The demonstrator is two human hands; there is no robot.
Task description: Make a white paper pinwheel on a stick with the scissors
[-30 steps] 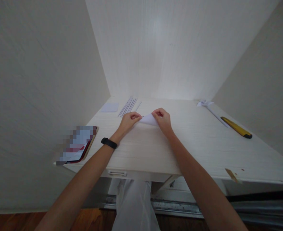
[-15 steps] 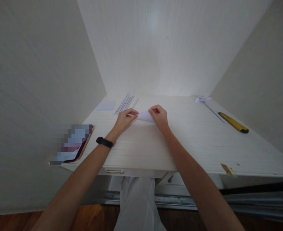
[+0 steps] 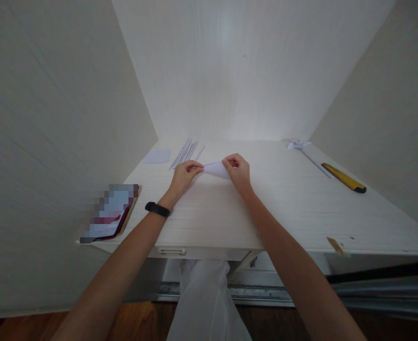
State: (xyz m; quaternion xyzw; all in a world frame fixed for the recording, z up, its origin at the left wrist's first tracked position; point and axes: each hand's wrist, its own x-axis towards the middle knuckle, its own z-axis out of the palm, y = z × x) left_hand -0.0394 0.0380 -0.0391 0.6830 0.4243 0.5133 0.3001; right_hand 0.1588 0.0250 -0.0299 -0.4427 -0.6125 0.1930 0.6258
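Note:
A white sheet of paper [image 3: 216,169], folded to a narrow, roughly triangular shape, is held just over the white desk. Its left tip is pinched between the thumb and fingers of my left hand [image 3: 185,176], which has a black band on the wrist. My right hand [image 3: 238,171] grips the paper's right end, with the thumb on the near side. The fingers of my right hand cover part of that end. Beyond my left hand lie several thin white paper sticks [image 3: 186,152].
A flat white paper square [image 3: 156,156] lies at the back left. A tablet-like device with a blurred screen [image 3: 111,213] stands at the left edge. On the right are a paper pinwheel on a stick [image 3: 298,145] and a yellow cutter knife [image 3: 343,177]. Walls enclose the white desk [image 3: 209,218].
My right hand has shifted slightly to the right, and a little more of the paper shows between my hands. Both hands keep their hold; the view has moved slightly.

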